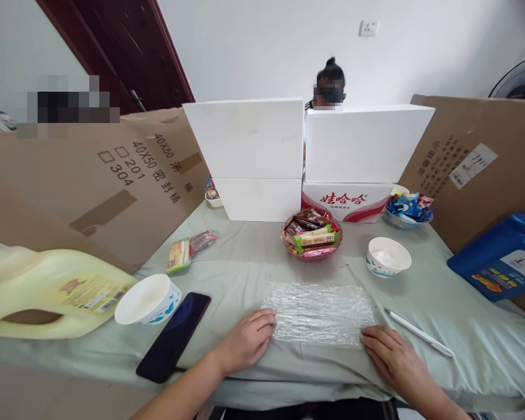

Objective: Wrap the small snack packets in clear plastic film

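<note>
Table: covered by a pale green cloth, fenced at the back and both sides by cardboard sheets and white boxes, evidently set up as a screen; a person's head is seen behind them.
Jug: yellow, laid on its side at the far left.
Blue box: placed at the right edge.
Plastic sheet: clear, crinkled, spread flat at the near middle of the table.
Phone: dark, laid face up left of the sheet.
Snack bowl: placed just beyond the sheet.
Paper cups: one tipped beside the phone, one upright to the right.
Pen: white, near the sheet's right corner.
Left hand: empty, fingers curled, pressed on the sheet's left edge.
Right hand: empty, laid flat at its right corner, apparently so that the sheet is held smooth.
</note>
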Available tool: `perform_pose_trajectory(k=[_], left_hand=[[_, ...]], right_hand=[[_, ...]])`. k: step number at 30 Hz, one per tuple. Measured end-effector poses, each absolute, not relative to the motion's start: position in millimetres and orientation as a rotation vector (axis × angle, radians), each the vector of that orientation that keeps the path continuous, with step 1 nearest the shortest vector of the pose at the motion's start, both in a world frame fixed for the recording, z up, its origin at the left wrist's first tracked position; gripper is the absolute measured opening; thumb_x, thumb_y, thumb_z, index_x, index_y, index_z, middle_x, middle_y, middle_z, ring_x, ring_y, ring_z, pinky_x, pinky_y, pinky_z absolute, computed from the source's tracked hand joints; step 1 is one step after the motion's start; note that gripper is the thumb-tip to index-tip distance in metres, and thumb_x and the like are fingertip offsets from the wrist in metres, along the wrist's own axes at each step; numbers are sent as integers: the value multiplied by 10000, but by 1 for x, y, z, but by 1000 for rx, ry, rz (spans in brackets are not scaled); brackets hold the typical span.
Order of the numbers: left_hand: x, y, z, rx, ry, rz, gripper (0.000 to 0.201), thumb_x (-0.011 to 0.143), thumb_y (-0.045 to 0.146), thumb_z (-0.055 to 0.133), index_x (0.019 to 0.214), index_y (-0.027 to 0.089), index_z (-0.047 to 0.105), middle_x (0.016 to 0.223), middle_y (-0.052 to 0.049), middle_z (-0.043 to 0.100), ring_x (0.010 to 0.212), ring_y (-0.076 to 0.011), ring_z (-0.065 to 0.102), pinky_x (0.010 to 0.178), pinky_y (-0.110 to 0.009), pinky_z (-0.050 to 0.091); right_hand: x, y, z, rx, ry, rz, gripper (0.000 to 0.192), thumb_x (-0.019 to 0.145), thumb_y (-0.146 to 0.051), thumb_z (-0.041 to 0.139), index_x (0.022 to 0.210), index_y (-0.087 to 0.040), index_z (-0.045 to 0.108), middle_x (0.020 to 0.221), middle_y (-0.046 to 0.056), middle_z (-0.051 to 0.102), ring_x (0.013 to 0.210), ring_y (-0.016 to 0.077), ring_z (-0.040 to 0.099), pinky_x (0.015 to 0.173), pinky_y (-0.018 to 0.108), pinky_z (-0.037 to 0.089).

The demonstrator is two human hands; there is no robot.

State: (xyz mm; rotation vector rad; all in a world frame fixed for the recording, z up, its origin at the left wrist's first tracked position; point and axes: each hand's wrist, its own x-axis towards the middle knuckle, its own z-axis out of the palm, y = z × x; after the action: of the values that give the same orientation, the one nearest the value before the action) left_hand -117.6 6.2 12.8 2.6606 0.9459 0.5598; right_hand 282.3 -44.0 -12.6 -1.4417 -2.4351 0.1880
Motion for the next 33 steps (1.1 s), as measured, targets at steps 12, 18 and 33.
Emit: perform_pose_trajectory(k=[12, 18, 33], left_hand=[[-87, 52, 16, 2219, 1777, 517, 170, 946, 223, 379, 926, 216, 548, 825, -9, 668, 756, -166, 644, 713, -268, 471], [-68, 70, 10, 2294, 1991, 218, 191, 972, 193, 374, 983, 188, 564, 939, -75, 691, 803, -211, 670, 678, -286, 451], [-36, 58, 17, 2695, 1532, 469, 440, 953, 278, 427, 1373, 151, 444, 1438, -130, 461, 1361, -282, 367, 1106, -452, 306]], right_hand=[[256, 6, 6, -1924, -1963, 477, 341, 962, -393, 282, 1007, -234, 580, 945, 46, 705, 853, 193, 671, 754, 299, 496], [236, 32, 0, -2182, -2002, 216, 311, 985, -307, 279, 1068, -201, 559, 1037, 68, 691, 858, 209, 671, 675, 296, 447], [190, 35, 8, -1539, -2401, -90, 436, 970, -397, 371, 1299, -171, 545, 1385, 110, 517, 1348, 264, 362, 1119, 445, 250]])
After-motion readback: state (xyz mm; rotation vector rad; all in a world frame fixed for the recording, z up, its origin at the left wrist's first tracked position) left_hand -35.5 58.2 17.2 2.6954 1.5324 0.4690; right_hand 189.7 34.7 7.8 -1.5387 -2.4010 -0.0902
